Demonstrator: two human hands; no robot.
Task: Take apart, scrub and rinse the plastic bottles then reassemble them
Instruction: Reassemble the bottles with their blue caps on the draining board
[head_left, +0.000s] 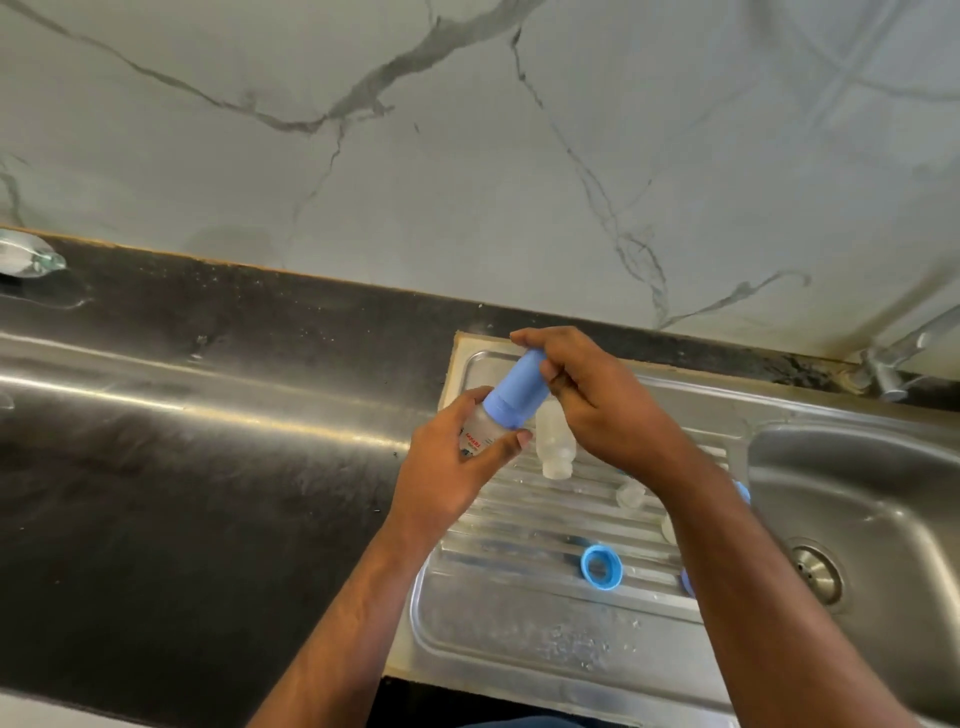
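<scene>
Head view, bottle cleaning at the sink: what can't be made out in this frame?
- Blue piece behind the right forearm: mostly hidden, type unclear.
- Another blue piece lower down: also hidden by that arm.
- Label on the held bottle: partly covered by the left hand, blurred.
- Right hand on the blue cap: tightening or loosening, unclear.
- Tap: cut off at the right edge.
- Clear object: cut off at the left edge.

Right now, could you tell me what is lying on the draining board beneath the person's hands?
On the draining board lie a clear uncapped bottle, a blue screw ring and a small clear piece. The right forearm covers other parts; only blue edges show.
</scene>
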